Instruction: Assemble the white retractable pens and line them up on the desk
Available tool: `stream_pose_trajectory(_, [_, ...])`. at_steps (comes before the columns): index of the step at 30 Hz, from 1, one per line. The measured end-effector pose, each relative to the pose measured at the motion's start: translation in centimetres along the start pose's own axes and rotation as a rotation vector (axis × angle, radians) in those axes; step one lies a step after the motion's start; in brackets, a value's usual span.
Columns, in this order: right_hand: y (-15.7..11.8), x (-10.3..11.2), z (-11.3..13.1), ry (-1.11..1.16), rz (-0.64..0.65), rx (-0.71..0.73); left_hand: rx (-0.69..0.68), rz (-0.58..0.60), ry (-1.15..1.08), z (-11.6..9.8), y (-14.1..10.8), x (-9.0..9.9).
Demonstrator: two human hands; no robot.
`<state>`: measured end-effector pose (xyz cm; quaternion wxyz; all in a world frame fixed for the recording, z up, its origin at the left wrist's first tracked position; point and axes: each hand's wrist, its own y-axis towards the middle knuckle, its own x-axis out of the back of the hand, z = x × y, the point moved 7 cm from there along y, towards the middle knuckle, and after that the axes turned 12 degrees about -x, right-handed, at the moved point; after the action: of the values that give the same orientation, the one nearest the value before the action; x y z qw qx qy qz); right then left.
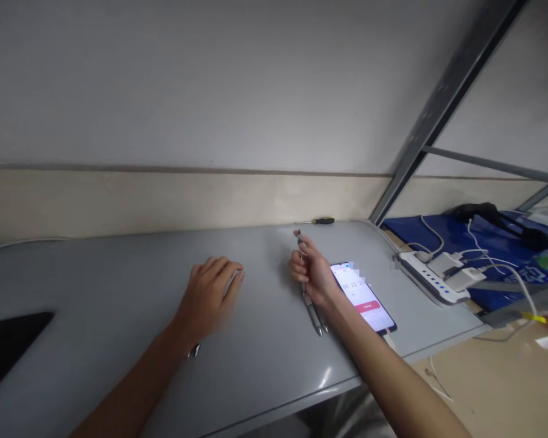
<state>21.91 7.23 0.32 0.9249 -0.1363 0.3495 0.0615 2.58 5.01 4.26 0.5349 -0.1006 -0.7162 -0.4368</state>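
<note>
Several pens, phone showing "00 22"

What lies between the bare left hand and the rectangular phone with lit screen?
The bare right hand and slim grey pens, in the head view.

Left hand out front, back upward, fingers loosely bent, thumb apart from them, left forearm slanting back behind it. And right hand, well apart from left, turned on its side, fingers curled inward, right forearm stretching back behind it!
</note>
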Motion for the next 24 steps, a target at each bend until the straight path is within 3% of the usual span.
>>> stream_pose_trajectory(12, [-0.3, -0.7, -0.1, -0.083, 0.086, 0.01, 0.085, 0.039, 0.055, 0.8, 0.0, -0.3])
stream_pose_trajectory(24, [-0.1, -0.4, -0.5, -0.107, 0.062, -0.006, 0.172, 0.121, 0.153, 1.6, -0.4, -0.9])
